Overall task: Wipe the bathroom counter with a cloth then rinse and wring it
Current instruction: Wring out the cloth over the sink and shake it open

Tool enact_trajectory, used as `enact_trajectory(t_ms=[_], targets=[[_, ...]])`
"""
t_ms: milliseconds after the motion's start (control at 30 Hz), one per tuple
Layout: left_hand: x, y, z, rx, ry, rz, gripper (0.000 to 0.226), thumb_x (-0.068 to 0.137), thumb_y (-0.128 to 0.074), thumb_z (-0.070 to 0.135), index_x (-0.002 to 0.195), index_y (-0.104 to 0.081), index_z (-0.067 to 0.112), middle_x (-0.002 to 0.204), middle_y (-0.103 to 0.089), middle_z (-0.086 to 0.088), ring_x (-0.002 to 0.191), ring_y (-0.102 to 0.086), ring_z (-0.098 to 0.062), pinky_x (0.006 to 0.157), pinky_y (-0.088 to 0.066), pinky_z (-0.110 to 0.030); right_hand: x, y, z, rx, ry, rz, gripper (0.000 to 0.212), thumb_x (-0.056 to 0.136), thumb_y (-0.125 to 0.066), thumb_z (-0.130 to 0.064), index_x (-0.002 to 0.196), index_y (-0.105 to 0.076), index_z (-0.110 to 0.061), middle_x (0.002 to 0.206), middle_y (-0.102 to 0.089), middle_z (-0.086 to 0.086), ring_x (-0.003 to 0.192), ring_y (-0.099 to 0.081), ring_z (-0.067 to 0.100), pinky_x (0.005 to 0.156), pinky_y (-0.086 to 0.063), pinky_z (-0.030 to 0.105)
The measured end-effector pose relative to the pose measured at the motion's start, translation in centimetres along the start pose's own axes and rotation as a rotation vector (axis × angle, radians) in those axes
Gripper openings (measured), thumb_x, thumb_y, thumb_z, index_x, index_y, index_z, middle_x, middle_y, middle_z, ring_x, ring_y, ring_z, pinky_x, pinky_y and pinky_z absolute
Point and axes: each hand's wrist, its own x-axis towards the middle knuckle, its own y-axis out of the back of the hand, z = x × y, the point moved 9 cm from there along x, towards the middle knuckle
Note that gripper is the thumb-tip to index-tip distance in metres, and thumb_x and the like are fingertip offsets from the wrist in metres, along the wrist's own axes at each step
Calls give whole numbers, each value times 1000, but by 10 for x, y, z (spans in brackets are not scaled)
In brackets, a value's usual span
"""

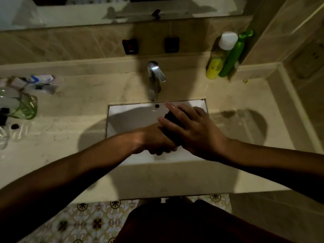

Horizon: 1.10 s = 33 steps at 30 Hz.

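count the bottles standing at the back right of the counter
2: a yellow bottle with a white cap, and a green bottle leaning right beside it, against the wall corner. None seem hidden.

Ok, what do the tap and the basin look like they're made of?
The tap looks like polished chrome-plated metal: silvery, with a bright highlight on its lever. The basin looks like glazed white ceramic: smooth and glossy with soft shading. It could be enamel; the dim light leaves that open.
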Motion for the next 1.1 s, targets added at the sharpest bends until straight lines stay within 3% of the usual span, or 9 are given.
enact_trajectory(t_ms=[167,300,400,500,667,767,867,967,1100], targets=[[-1,-2,4,66,28,-5,20,89,-77,21,106,-68,14,73,-62,0,52,-47,-8,50,-40,-23,11,4,6,-33,-34,30,85,75,-80,-34,148,-39,-15,121,-59,17,98,-59,33,79,-50,44],[5,11,6,202,68,72,21,89,-78,26,99,-69,10,65,-62,2,49,-51,-8,51,-44,-23,24,-8,14,-57,-74,-95,50,75,-77,-34,116,-63,-10,100,-70,13,88,-65,32,79,-53,44],[8,13,9,205,26,120,11,89,-75,16,88,-65,11,67,-60,-1,44,-50,-5,48,-42,-21,31,-14,18,49,-91,-115,32,73,-78,-29,97,-66,-11,86,-69,10,78,-63,28,75,-52,40],[11,17,15,242,-103,239,10,88,-73,9,93,-65,5,72,-60,-1,51,-53,-2,48,-43,-11,35,-22,25,240,-152,-177,32,73,-82,-15,98,-63,-10,77,-65,4,60,-47,15,51,-30,18],[37,26,5,540,-169,371,15,87,-79,23,89,-66,16,77,-64,4,76,-63,-12,70,-49,-23,33,-54,27,189,-240,-440,38,90,-68,-28,122,-56,-12,96,-69,5,78,-63,21,68,-51,32],[58,38,-1,717,-51,491,17,89,-77,33,94,-68,19,79,-62,5,83,-66,-15,78,-54,-28,38,-86,38,108,-350,-587,29,91,-66,-34,114,-62,-16,88,-65,1,77,-63,20,72,-54,34],[76,48,-12,862,138,560,21,92,-74,41,92,-67,21,76,-60,2,71,-62,-15,73,-53,-29,35,-119,47,164,-476,-740,18,91,-69,-33,102,-68,-19,84,-64,0,78,-63,17,81,-55,33],[92,49,-23,925,156,538,24,93,-71,45,97,-69,21,74,-59,2,63,-55,-13,66,-47,-28,30,-143,49,307,-576,-824,20,88,-73,-35,98,-69,-18,83,-65,1,77,-63,16,75,-51,31],[94,47,-28,945,-1,510,31,91,-71,48,104,-73,20,87,-70,0,76,-63,-16,74,-54,-31,21,-166,43,425,-623,-977,11,85,-75,-19,90,-67,-14,78,-62,2,68,-59,14,64,-46,28]])
